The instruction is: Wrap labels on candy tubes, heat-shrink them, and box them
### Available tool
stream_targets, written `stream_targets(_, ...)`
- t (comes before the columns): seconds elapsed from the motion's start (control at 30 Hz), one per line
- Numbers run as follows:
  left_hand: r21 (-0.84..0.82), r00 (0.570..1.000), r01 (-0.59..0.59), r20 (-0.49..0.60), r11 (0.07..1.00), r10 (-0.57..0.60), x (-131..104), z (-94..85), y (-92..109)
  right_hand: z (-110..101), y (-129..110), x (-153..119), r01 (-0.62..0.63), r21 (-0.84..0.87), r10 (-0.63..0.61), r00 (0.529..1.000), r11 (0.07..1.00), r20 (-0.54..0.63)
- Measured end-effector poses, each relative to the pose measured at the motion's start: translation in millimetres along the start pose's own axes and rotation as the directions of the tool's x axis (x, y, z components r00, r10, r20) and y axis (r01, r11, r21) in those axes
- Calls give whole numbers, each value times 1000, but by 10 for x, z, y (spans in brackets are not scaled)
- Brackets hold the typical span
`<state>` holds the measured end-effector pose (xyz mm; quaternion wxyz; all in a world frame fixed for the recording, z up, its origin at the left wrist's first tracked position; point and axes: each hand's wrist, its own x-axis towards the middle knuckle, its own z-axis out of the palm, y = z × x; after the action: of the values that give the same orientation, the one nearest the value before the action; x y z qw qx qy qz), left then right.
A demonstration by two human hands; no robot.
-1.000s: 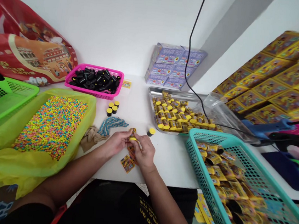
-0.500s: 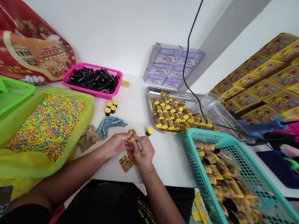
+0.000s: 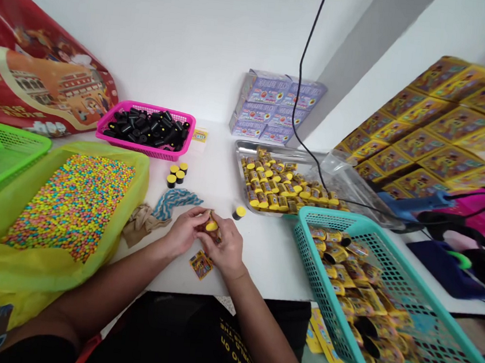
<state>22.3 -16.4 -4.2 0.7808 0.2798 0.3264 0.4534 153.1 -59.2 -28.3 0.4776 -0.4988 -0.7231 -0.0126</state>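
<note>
Two bare hands are together, the left hand (image 3: 184, 232) and the right hand (image 3: 227, 247) both closed with fingertips on one small canister (image 3: 211, 225), above the table (image 3: 256, 258) near its front edge. One square label (image 3: 201, 265) lies flat just below them. Four yellow-lidded pots (image 3: 180, 176) stand grouped near the pink basket (image 3: 175, 155) of black tubes (image 3: 155, 128); one lone pot (image 3: 239, 212) stands beyond the right hand. Six purple boxes (image 3: 264, 96) show, stacked in three rows of two. One metal tray (image 3: 239, 152) holds many wrapped canisters (image 3: 276, 188), too crowded to count, as does one teal basket (image 3: 304, 251). One yellow-lined bin (image 3: 138, 185) holds countless candies (image 3: 75, 204).

Compared with half a second ago, the held canister has been tipped so its yellow round end faces up; the four pots and the lone pot stand as before.

Two cloths, one striped (image 3: 177, 200) and one brown (image 3: 138, 222), crowd the space left of the hands. Bare table runs rightward to the teal basket, which juts past the front edge, and away from the hands between pink basket and tray.
</note>
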Motion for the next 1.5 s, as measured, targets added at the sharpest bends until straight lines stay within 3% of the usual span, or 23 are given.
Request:
stream_targets(0.2,16,1000,-9,-10,1000,9,-14,3,-64,89,18,-35,-48,-52,44,997,998,-70)
stream_targets(0.57,38,999,-41,23,998,40,-46,19,-74,66,11,-18,11,-108,-23,994,994,-109)
stream_targets(0.8,313,971,-241,88,919,224,-89,42,-66,50,70,-69,47,-141,-60,994,989,-94)
stream_targets(1.0,345,957,-288,133,893,257,-62,13,-63,49,80,-78,44,-143,-57,994,989,-91)
stream_targets(1.17,362,965,-262,74,895,253,-83,-5,-75,73,39,-68,44,-213,-59,996,976,-62)
stream_targets(1.33,396,982,-188,66,899,176,-72,9,-44,76,48,0,-25,-328,49,997,944,65)
stream_targets(1.5,463,984,-159,142,872,103,-140,61,38,-202,-115,69,-134,-297,147,989,945,21)
